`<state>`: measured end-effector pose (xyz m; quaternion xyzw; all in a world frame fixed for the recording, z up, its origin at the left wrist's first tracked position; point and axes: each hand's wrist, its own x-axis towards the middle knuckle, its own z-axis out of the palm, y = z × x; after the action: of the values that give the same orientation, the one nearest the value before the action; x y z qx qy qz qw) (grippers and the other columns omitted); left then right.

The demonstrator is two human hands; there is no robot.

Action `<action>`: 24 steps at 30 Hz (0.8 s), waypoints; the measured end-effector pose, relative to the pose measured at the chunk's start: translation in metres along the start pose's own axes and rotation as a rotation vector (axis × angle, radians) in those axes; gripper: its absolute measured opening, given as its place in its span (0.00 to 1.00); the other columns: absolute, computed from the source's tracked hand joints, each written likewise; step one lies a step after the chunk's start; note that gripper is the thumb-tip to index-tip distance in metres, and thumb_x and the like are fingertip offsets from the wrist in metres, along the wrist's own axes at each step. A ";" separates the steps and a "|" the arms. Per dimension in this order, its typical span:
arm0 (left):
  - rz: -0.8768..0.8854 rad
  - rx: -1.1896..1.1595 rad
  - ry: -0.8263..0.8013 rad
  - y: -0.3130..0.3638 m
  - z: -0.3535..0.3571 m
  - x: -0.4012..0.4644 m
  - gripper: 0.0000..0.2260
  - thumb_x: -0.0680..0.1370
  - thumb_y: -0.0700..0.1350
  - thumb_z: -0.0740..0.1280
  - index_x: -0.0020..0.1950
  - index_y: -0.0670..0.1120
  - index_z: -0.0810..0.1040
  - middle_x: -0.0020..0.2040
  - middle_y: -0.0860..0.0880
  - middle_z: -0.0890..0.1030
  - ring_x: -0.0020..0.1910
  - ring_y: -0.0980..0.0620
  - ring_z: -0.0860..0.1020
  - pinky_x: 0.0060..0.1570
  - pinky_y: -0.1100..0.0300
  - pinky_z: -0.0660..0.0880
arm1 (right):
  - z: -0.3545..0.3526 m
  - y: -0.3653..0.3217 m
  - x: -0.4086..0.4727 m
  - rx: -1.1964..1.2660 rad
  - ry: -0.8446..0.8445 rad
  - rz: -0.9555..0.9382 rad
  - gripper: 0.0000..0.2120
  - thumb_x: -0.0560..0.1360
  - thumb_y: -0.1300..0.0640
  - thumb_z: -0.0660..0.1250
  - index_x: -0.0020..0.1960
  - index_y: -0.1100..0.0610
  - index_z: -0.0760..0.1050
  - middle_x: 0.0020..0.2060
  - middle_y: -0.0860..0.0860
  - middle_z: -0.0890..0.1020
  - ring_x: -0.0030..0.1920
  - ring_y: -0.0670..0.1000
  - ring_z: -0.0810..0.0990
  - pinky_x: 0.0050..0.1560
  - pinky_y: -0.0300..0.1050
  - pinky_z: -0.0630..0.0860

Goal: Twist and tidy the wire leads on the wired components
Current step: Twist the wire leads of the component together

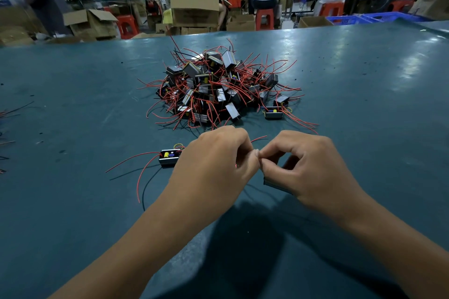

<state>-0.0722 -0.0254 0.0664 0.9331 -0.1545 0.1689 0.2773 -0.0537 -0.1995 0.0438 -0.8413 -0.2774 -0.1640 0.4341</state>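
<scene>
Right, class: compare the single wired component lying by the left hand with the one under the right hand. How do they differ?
The component by the left hand lies free on the table, touched by no fingers; the component under the right hand is mostly hidden beneath the right hand.

The first's red and black leads sprawl loose; the second's lead is pinched between both hands' fingertips.

Both are small dark boxes.
</scene>
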 end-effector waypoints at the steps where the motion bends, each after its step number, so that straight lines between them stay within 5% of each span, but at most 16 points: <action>1: -0.010 0.008 0.013 0.002 0.000 -0.001 0.08 0.77 0.49 0.68 0.38 0.51 0.76 0.35 0.55 0.75 0.35 0.56 0.71 0.36 0.55 0.68 | 0.000 0.000 0.000 -0.014 0.002 -0.009 0.08 0.71 0.64 0.75 0.40 0.51 0.83 0.34 0.43 0.81 0.37 0.42 0.79 0.38 0.27 0.69; 5: -0.177 -0.131 -0.038 0.002 0.002 0.001 0.10 0.75 0.48 0.69 0.34 0.49 0.77 0.27 0.56 0.75 0.26 0.58 0.70 0.28 0.60 0.66 | 0.001 0.000 -0.001 -0.114 0.014 -0.071 0.04 0.71 0.61 0.73 0.40 0.53 0.83 0.35 0.42 0.79 0.36 0.41 0.77 0.39 0.29 0.68; 10: -0.593 -0.726 -0.230 -0.004 0.005 0.008 0.14 0.73 0.43 0.68 0.27 0.48 0.78 0.26 0.52 0.73 0.22 0.56 0.64 0.24 0.66 0.57 | 0.003 -0.001 -0.003 -0.278 0.042 -0.212 0.04 0.74 0.58 0.70 0.42 0.56 0.82 0.37 0.48 0.80 0.38 0.49 0.78 0.39 0.48 0.76; 12: -0.441 -0.705 -0.176 -0.010 0.000 0.006 0.11 0.73 0.45 0.70 0.30 0.49 0.79 0.28 0.54 0.75 0.24 0.57 0.66 0.25 0.64 0.61 | 0.000 0.000 -0.002 -0.255 0.049 -0.215 0.04 0.74 0.58 0.70 0.41 0.56 0.82 0.38 0.47 0.80 0.38 0.48 0.78 0.40 0.48 0.76; 17: 0.303 -0.245 0.000 -0.029 -0.019 0.006 0.03 0.75 0.41 0.72 0.48 0.47 0.83 0.44 0.54 0.80 0.38 0.54 0.75 0.38 0.65 0.70 | -0.003 0.003 0.000 -0.194 0.066 -0.192 0.03 0.73 0.58 0.71 0.41 0.55 0.82 0.38 0.45 0.80 0.38 0.44 0.77 0.41 0.42 0.75; 20: 0.451 -0.074 -0.014 -0.034 -0.019 0.012 0.05 0.76 0.44 0.72 0.50 0.46 0.86 0.48 0.51 0.80 0.46 0.52 0.77 0.45 0.55 0.75 | -0.003 0.005 0.000 -0.163 0.053 -0.195 0.02 0.73 0.59 0.71 0.42 0.56 0.83 0.39 0.45 0.80 0.38 0.43 0.77 0.41 0.39 0.74; 24: 0.560 0.056 0.007 -0.036 -0.018 0.018 0.05 0.77 0.45 0.72 0.48 0.46 0.86 0.46 0.50 0.81 0.44 0.50 0.76 0.44 0.50 0.75 | -0.003 0.006 0.000 -0.158 0.044 -0.204 0.02 0.73 0.59 0.72 0.43 0.56 0.83 0.39 0.45 0.80 0.38 0.42 0.77 0.41 0.38 0.74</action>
<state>-0.0463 0.0098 0.0712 0.8608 -0.4004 0.2464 0.1947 -0.0500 -0.2048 0.0416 -0.8365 -0.3379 -0.2471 0.3535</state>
